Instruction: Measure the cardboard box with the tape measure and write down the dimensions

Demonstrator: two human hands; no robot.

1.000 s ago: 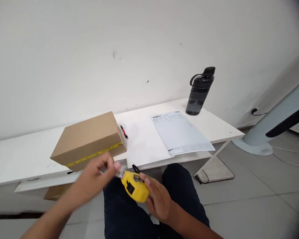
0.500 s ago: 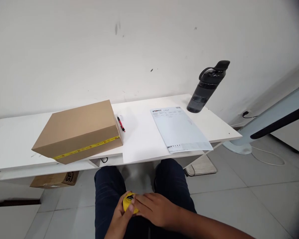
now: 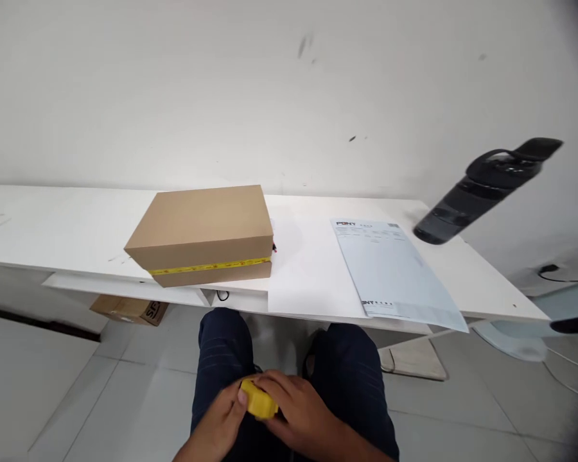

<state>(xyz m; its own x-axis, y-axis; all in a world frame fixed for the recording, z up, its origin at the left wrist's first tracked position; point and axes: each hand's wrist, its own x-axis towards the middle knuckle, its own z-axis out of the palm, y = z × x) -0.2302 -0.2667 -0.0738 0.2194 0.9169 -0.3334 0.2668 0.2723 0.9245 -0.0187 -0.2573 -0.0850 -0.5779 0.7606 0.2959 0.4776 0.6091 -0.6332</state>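
A small yellow tape measure [image 3: 260, 400] is held over my lap, between my knees. My left hand [image 3: 224, 410] grips its left end, with the thumb pressed on the near side. On the other side, the fingers of my right hand [image 3: 296, 404] curl over the top and right end. Its printed label is turned out of sight. Beyond my knees stands a white desk [image 3: 303, 276]. On it sit a closed cardboard box [image 3: 212, 221] with a yellow tape band and a printed sheet [image 3: 395, 269] marked PONY.
A dark water bottle [image 3: 472, 192] stands at the desk's right end. Just right of the box, a pen [image 3: 274, 247] is mostly hidden. Under the desk at left lies another cardboard box [image 3: 128, 309]. A plug [image 3: 549, 269] sits in the wall at right.
My view has swung left, so the desk items appear farther right. The tape measure has been turned in my hands, showing a plain yellow side instead of its black label.
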